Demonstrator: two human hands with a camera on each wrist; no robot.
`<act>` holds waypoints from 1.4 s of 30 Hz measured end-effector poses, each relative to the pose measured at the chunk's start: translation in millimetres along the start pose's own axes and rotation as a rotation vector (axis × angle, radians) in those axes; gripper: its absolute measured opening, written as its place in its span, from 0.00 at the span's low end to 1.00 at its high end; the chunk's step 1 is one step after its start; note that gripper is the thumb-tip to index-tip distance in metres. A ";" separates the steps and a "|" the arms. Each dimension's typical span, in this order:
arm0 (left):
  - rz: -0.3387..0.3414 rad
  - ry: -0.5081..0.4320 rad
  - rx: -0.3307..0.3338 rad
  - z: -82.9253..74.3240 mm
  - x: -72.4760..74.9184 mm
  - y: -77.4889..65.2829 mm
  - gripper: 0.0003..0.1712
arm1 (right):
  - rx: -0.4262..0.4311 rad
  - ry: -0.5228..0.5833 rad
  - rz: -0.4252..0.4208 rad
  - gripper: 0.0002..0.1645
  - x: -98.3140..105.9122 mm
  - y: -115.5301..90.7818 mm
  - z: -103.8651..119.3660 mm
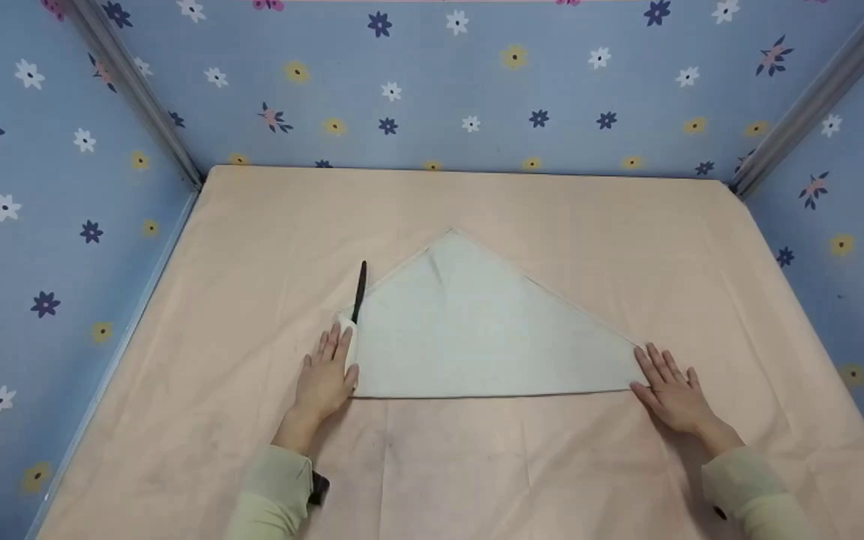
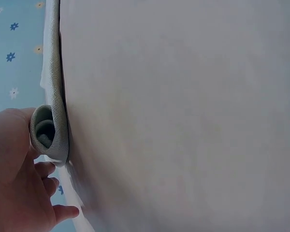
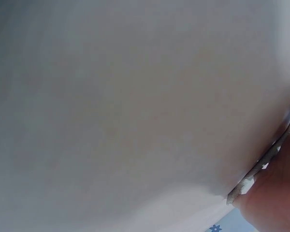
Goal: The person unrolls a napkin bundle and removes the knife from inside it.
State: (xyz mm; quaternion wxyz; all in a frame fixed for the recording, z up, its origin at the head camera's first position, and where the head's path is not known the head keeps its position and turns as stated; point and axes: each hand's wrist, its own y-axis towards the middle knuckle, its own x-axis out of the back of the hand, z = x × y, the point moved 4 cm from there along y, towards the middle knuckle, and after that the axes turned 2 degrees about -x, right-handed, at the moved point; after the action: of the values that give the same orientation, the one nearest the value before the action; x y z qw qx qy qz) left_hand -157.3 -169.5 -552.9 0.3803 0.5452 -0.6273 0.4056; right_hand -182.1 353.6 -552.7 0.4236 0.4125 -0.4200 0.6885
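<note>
Pale cloth lies on pinkish surface, left end rolled, black strip jutting far. Left hand touches roll, right hand right corner; each grip loose, straight-fingered.

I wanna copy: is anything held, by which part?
Nothing looks gripped: the left hand rests on the rolled end of the cloth, the right hand on its right corner.

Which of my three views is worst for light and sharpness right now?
Right wrist seems worst: tablecloth dim and blurry, right hand cropped at the edge; left wrist: soft shadow beside the cloth roll, whose hollow is dark; head: brighter and more even, pale cloth and left hand clear.
</note>
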 end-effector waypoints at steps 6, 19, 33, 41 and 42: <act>-0.008 0.004 0.006 1.7 2.0 -1.3 0.34 | 0.000 0.000 -0.010 0.38 -0.4 0.0 0.1; -0.017 -0.030 0.009 9.2 3.1 -3.8 0.33 | -0.006 0.000 -0.016 0.39 0.9 0.1 0.9; -0.009 -0.024 0.026 14.3 7.0 -8.3 0.32 | 0.008 0.003 -0.007 0.38 1.2 -2.0 2.3; 0.009 -0.019 0.049 19.1 7.9 -10.5 0.32 | 0.005 -0.002 -0.013 0.38 0.3 -1.3 1.4; 0.009 -0.019 0.050 19.7 8.0 -10.6 0.32 | 0.005 -0.004 -0.015 0.38 0.2 -1.3 1.2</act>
State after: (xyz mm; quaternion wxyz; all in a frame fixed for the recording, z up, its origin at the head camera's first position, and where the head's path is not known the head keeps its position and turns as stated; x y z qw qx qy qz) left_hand -148.3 -191.5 -552.1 0.3587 0.5554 -0.6231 0.4178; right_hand -180.8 353.0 -551.9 0.4270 0.4181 -0.4159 0.6855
